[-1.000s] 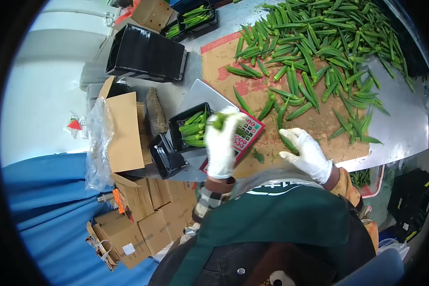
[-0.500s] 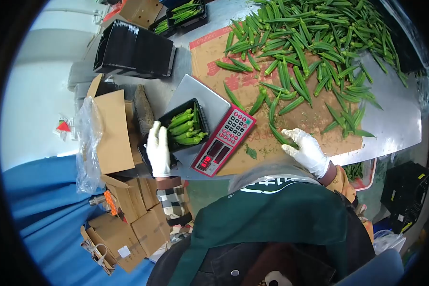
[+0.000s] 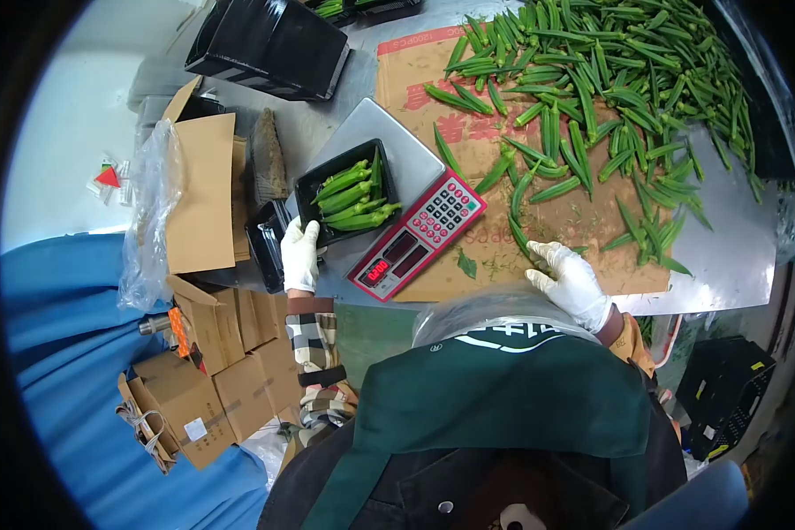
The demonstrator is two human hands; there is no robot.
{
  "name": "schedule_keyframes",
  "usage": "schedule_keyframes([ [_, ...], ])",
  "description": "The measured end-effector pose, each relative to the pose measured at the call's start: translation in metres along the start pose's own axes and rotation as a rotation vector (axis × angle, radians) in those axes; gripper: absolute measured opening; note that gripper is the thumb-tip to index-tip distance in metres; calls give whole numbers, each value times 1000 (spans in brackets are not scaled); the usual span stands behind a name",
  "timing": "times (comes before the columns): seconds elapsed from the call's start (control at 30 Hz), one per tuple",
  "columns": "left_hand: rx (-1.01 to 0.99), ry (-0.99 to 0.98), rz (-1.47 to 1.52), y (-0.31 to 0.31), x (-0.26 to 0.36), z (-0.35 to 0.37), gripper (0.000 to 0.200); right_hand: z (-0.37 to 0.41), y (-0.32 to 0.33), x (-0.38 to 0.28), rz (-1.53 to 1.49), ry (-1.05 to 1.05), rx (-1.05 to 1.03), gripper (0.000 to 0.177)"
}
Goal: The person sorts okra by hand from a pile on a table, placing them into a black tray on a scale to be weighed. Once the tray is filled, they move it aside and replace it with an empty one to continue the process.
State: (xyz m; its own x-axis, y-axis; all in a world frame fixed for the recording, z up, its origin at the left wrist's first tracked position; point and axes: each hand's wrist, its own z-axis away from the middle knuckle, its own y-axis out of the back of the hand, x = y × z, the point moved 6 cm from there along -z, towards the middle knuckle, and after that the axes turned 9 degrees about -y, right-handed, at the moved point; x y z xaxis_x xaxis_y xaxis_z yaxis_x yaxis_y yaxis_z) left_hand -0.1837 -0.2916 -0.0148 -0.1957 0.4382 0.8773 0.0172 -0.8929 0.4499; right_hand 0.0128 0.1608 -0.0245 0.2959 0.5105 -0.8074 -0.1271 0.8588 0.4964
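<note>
Near the centre, we have long green okra pods [image 3: 349,196] in a rectangular black plastic tray [image 3: 331,237] on a flat silver metal-topped scale [image 3: 411,146]. Right of our scale lies a flat brown cardboard sheet [image 3: 627,276], partly under the green okra heap [image 3: 645,53], upper right; left stands an open brown cardboard box [image 3: 203,194].

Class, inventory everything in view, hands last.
Okra: many, green, table and tray
Tray: one, black, on scale
Scale: one, silver-red, on table
Cardboard sheet: one, brown, under okra
Other trays: several, black, left, top
Box: one, black, upper left
Cartons: several, brown, left
Plastic wrap: one, clear, left
Curtain: one, blue, lower left
Crate: one, black, lower right
Table: one, silver, centre
Left hand: one, white-gloved, near trays
Right hand: one, white-gloved, near okra
</note>
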Motion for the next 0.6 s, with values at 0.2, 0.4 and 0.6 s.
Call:
schedule_keyframes([
  [0.2,-74,-4,92,-48,37,17,23,-1,1,1,-226,-60,-11,47],
  [0.4,-256,-1,241,-125,84,59,26,-7,29,-31,-742,-151,71,50],
  [0.6,-455,39,418,-196,89,99,34,7,59,-51,-705,-145,270,51],
])
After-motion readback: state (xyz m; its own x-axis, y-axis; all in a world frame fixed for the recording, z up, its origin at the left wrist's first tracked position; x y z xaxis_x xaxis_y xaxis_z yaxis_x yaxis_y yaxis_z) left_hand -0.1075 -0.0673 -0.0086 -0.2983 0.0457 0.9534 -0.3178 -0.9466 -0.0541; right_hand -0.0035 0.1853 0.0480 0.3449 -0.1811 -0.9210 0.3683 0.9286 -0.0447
